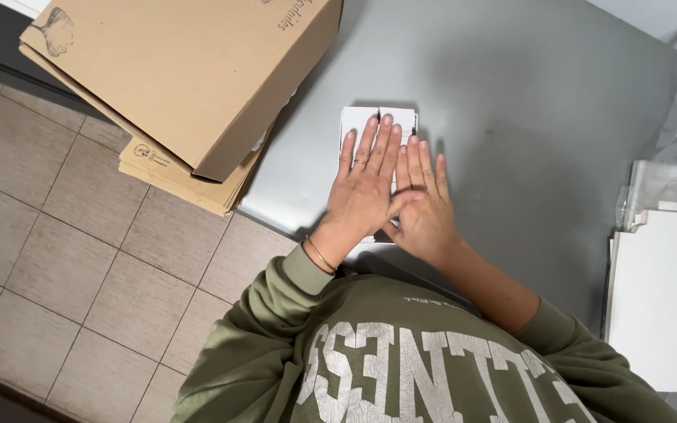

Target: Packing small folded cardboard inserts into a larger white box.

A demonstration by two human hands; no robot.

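Small white folded cardboard piece (378, 125), centre of frame on the grey metal table (542, 102): flaps look folded in already, prob. just being pressed flat, rest hidden. My left hand (366, 184) and right hand (425, 204) both open, fingers straight, palms down on it, gripping nothing.

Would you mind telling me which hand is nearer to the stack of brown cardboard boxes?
Left. The left hand lies flat on the white card, closer to the boxes; the right hand is beyond it.
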